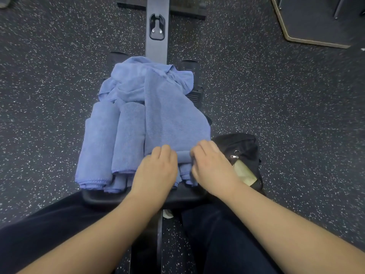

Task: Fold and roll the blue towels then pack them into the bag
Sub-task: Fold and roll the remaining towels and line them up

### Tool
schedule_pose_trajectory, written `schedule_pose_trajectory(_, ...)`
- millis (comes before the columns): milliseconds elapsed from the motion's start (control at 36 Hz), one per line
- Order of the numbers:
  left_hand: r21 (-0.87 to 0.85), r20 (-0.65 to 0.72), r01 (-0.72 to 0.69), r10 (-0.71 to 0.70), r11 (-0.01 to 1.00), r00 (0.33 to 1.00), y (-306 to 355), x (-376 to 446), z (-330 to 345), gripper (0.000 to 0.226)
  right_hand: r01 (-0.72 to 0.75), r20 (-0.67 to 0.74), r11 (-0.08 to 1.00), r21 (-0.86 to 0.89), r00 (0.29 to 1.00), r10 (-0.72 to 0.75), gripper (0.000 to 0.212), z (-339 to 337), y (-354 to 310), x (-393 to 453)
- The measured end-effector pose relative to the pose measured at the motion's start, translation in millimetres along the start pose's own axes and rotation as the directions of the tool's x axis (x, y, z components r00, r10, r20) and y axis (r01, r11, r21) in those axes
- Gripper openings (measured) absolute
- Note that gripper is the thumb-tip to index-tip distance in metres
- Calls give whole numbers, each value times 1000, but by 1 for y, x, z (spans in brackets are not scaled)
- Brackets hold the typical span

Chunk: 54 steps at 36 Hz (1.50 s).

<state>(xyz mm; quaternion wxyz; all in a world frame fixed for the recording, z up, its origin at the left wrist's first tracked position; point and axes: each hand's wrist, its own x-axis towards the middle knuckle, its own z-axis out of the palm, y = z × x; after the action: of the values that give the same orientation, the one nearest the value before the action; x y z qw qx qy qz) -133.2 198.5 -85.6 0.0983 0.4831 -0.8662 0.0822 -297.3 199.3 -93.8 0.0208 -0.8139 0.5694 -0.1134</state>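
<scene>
A long folded blue towel (169,115) lies lengthwise on the black bench seat (126,196), its near end turned into a small roll. My left hand (158,169) and my right hand (211,165) both grip that rolled end, fingers curled over it. Two rolled blue towels (98,143) (128,137) lie side by side to its left. A crumpled blue towel (138,80) is heaped at the far end. The black bag (241,147) stands on the floor at the right of the seat, its zip open, something yellowish-green showing inside.
The bench's dark rail (157,26) runs away from me across the speckled black rubber floor (49,86). A dark platform with a pale edge (316,24) sits at the far right. My legs in dark trousers straddle the rail near me.
</scene>
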Motion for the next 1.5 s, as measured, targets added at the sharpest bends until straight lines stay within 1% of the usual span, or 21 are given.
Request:
schedule_pose_trajectory(56, 23, 9, 12, -12, 1000, 1000, 5, -4, 3, 18, -25, 1, 1000, -1, 1000, 25, 10, 1, -1, -1)
schedule_pose_trajectory(139, 63, 15, 24, -25, 998, 1000, 4, -7, 5, 12, -36, 5, 999, -35, 999, 36, 26, 1, 0, 1)
schedule_pose_trajectory(167, 69, 21, 24, -25, 997, 999, 2, -6, 6, 11, -31, -5, 998, -50, 1000, 30, 27, 2, 0, 2)
schedule_pose_trajectory(278, 66, 39, 21, -24, 998, 999, -4, -2, 4, 12, 2, -49, 998, -67, 999, -5, 13, 3, 3, 5)
schedule_pose_trajectory(417, 27, 32, 0, -1, 1000, 999, -9, 3, 1, 18, 16, -27, 998, -67, 999, -18, 25, 2, 5, 7)
schedule_pose_trajectory(556, -11, 56, -6, 7, 1000, 998, -16, 5, -1, 20, 17, -12, 1000, 0, 1000, -17, 27, -2, 8, 7)
schedule_pose_trajectory(667, -68, 80, 10, -4, 998, 997, -20, 3, 0, 28, -6, -1, 998, 56, 1000, 6, 24, -7, 12, 5)
schedule_pose_trajectory(722, -91, 70, 9, -3, 996, 998, -23, 2, -1, 27, -3, -19, 996, 85, 1000, 5, 24, -11, 14, 5)
schedule_pose_trajectory(861, -144, 36, -3, 8, 990, 999, -30, 2, -5, 30, 23, -47, 987, 160, 999, -15, 36, -20, 18, 4)
schedule_pose_trajectory(944, -174, 7, -23, 25, 985, 1000, -32, 1, -11, 33, 46, -64, 979, 199, 997, -34, 35, -27, 19, 3)
schedule_pose_trajectory(1083, -202, -45, -84, 77, 976, 996, -32, -2, -22, 38, 89, -42, 972, 218, 996, -82, 26, -38, 20, -3)
schedule_pose_trajectory(1194, -202, -68, -122, 110, 972, 992, -33, -7, -24, 31, 108, -36, 970, 218, 994, -103, 26, -43, 20, -7)
schedule_pose_trajectory(1333, -221, -8, -171, 173, 960, 985, -35, -14, -17, 30, 133, 28, 969, 209, 990, -142, 34, -45, 20, -9)
schedule_pose_trajectory(1500, -276, 21, -186, 199, 943, 980, -35, -17, -22, 34, 127, 89, 965, 227, 985, -151, 33, -54, 18, -13)
